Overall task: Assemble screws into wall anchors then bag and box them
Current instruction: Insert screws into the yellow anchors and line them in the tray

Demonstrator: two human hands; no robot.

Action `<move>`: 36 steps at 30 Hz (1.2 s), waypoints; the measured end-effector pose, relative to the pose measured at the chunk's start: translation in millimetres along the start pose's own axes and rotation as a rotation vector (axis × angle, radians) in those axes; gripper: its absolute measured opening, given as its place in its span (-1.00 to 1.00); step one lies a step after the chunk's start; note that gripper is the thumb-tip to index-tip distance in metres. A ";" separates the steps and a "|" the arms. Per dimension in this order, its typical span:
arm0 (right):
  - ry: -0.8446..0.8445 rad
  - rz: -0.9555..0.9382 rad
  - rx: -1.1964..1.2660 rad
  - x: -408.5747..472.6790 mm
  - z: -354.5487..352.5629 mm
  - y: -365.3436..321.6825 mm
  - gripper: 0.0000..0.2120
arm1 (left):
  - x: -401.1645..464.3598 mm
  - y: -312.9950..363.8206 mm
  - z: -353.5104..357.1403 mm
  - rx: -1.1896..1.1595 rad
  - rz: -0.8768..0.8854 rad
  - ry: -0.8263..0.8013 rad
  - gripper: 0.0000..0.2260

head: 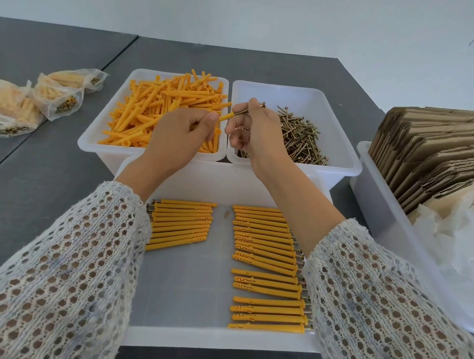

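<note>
Above the anchor bin (pixel 92 144), the left hand (pixel 177 136) pinches an orange anchor (pixel 225 117) pointing up-right; the right hand (pixel 257 133) grips a screw (pixel 249 110) going in

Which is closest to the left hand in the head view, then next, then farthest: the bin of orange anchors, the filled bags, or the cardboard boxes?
1. Bin of orange anchors: right under the left hand.
2. Filled bags: off to the left on the table.
3. Cardboard boxes: far right, standing in a bin.

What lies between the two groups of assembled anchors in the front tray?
Head view: bare tray floor, apart from one small tan scrap near the top of the gap.
</note>
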State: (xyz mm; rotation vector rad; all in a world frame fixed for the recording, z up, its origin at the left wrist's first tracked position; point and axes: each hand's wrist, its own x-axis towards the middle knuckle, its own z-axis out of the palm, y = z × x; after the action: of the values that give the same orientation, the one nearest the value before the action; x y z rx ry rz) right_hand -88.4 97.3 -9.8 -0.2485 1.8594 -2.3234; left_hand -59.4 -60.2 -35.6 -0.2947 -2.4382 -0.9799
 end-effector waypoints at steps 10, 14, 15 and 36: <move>-0.155 -0.106 -0.331 -8.3 12.5 0.1 -0.69 | 3.5 3.8 -1.5 -0.129 -0.009 -0.014 -0.54; -0.138 -0.185 -0.324 -11.1 12.5 -0.9 -0.78 | 5.6 8.4 -1.5 -0.315 -0.069 -0.048 -0.53; -0.132 -0.204 -0.315 -11.8 12.1 -1.1 -0.84 | 5.8 9.3 -1.3 -0.356 -0.082 -0.057 -0.53; -0.552 -0.002 -0.504 -33.8 28.6 -15.8 -0.78 | 18.6 4.9 -11.3 -0.603 -0.526 0.004 -0.47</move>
State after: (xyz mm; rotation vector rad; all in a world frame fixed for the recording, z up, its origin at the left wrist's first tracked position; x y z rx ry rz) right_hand -49.3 81.0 10.7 -0.8475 2.0700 -1.5146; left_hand -69.4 -64.2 -16.1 0.1707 -2.1955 -1.9349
